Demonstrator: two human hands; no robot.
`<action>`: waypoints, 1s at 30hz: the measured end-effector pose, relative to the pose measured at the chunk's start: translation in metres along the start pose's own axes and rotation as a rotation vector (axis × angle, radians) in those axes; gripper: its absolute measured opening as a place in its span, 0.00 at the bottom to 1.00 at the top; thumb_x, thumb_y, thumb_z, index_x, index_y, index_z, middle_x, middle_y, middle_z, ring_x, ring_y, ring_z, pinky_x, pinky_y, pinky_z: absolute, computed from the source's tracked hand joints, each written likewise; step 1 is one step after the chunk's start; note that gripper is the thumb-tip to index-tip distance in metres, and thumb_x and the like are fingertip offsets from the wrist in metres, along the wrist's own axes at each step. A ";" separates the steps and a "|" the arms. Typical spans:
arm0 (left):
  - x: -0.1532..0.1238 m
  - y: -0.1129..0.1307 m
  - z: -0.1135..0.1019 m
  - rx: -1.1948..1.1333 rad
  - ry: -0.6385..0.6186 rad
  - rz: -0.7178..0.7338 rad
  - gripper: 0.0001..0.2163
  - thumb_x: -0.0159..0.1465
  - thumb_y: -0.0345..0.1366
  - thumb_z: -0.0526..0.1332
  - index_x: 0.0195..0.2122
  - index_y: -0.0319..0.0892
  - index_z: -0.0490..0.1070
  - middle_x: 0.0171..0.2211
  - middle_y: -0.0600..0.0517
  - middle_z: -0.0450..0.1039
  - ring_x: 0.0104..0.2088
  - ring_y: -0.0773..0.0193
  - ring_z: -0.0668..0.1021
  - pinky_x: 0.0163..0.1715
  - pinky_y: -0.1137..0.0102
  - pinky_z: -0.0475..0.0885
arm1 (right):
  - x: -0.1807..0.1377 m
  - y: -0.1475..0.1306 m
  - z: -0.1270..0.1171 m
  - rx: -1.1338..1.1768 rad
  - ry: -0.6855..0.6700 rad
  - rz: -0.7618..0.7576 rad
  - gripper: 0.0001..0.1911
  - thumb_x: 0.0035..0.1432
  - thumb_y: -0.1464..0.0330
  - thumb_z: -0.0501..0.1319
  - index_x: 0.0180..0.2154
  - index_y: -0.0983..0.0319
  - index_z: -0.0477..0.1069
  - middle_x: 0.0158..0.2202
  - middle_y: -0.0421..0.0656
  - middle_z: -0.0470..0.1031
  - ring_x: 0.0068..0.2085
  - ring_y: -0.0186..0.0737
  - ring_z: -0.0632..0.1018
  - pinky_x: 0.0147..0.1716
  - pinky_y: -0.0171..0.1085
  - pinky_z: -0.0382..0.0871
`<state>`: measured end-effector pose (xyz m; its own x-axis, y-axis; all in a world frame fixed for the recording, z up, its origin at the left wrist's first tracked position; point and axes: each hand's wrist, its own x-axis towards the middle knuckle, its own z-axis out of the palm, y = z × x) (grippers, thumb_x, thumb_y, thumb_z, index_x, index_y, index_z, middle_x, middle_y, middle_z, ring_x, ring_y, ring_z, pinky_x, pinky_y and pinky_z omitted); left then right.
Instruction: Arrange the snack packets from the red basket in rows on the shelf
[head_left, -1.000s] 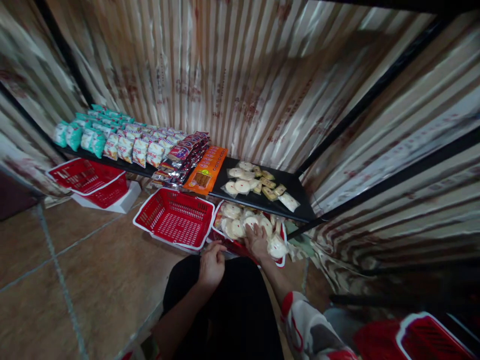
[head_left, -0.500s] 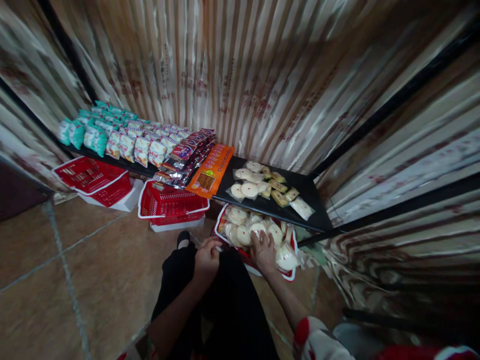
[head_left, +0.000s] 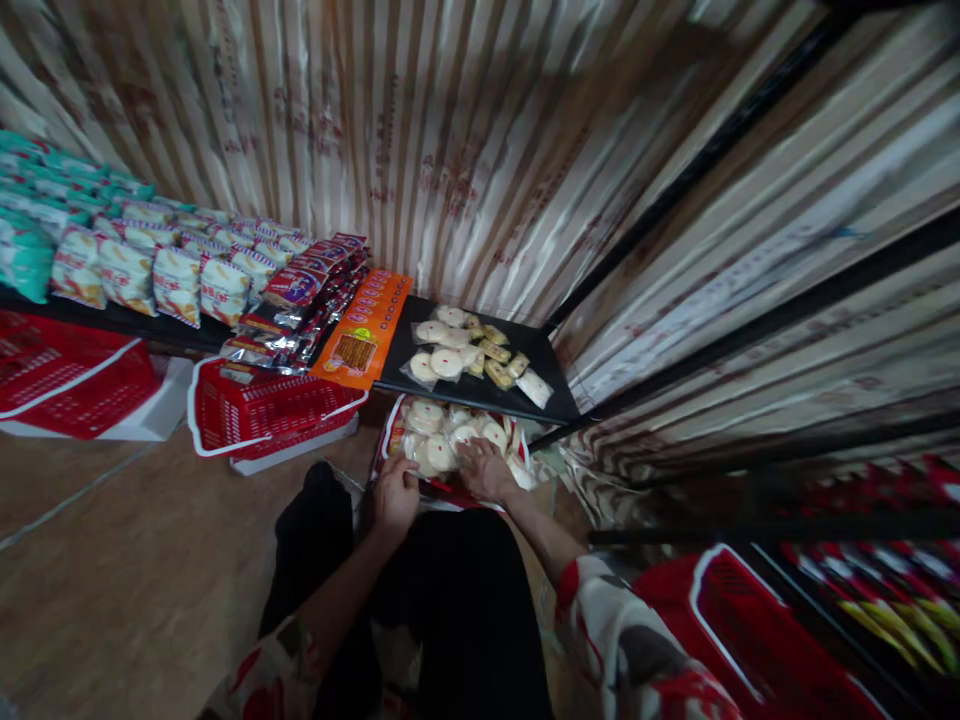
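Note:
Below the shelf's front edge is a red basket point(head_left: 385, 432) with a white rim, filled with clear packets of round white cakes point(head_left: 440, 453), several with a red dot. My right hand point(head_left: 484, 470) lies over the packets at the basket's front right, fingers stretched and apart, touching them. At the front left rim, my left hand point(head_left: 396, 495) has its fingers curled in; whatever they may hold is hidden. On the black shelf point(head_left: 480, 390) above lie more packaged white cakes point(head_left: 447, 362) and small yellowish wrapped pieces point(head_left: 496, 362).
Left along the shelf are an orange snack bag point(head_left: 361, 335), stacked dark red packets point(head_left: 300, 290), and white point(head_left: 178, 280) and teal bags point(head_left: 22, 250). Red baskets point(head_left: 262, 410) stand underneath. Another red basket point(head_left: 780, 640) is at lower right. Black poles point(head_left: 697, 180) and a striped curtain point(head_left: 465, 130) enclose the shelf.
My view has swung to the right, bringing a lower-right basket and rack into sight. My left hand has moved from above my knee to the cake basket's rim; my right hand stays over the packets.

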<state>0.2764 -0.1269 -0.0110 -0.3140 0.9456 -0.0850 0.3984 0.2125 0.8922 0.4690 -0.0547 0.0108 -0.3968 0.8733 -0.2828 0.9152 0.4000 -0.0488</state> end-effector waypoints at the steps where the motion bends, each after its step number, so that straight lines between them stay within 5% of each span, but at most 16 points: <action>1: -0.001 -0.002 0.000 0.012 0.008 -0.009 0.14 0.56 0.22 0.52 0.33 0.42 0.75 0.50 0.48 0.70 0.51 0.60 0.73 0.55 0.65 0.66 | 0.000 0.000 -0.003 -0.001 -0.017 -0.002 0.28 0.54 0.67 0.53 0.58 0.66 0.62 0.55 0.51 0.69 0.61 0.48 0.58 0.60 0.45 0.47; 7: 0.001 -0.011 -0.004 0.115 0.038 -0.096 0.14 0.56 0.23 0.52 0.37 0.39 0.74 0.52 0.44 0.68 0.54 0.59 0.71 0.56 0.68 0.64 | -0.003 -0.008 -0.003 0.019 -0.012 0.074 0.31 0.53 0.66 0.54 0.59 0.67 0.60 0.58 0.53 0.65 0.63 0.49 0.57 0.60 0.48 0.47; 23: 0.032 0.004 0.006 0.254 -0.011 0.038 0.17 0.54 0.20 0.52 0.39 0.41 0.74 0.53 0.47 0.68 0.56 0.61 0.70 0.56 0.68 0.63 | -0.009 -0.009 0.005 0.092 0.054 0.069 0.33 0.52 0.66 0.54 0.60 0.68 0.60 0.59 0.54 0.64 0.64 0.52 0.55 0.63 0.50 0.38; 30: 0.046 0.008 0.008 0.326 -0.040 0.043 0.15 0.55 0.21 0.53 0.37 0.41 0.75 0.49 0.47 0.72 0.51 0.60 0.72 0.54 0.66 0.65 | -0.008 -0.001 0.007 0.102 0.059 0.113 0.32 0.51 0.68 0.54 0.60 0.62 0.60 0.62 0.52 0.59 0.64 0.53 0.56 0.61 0.48 0.47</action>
<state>0.2720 -0.0799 -0.0113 -0.2593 0.9630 -0.0738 0.6671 0.2338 0.7073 0.4720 -0.0643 0.0067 -0.2911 0.9273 -0.2353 0.9556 0.2701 -0.1177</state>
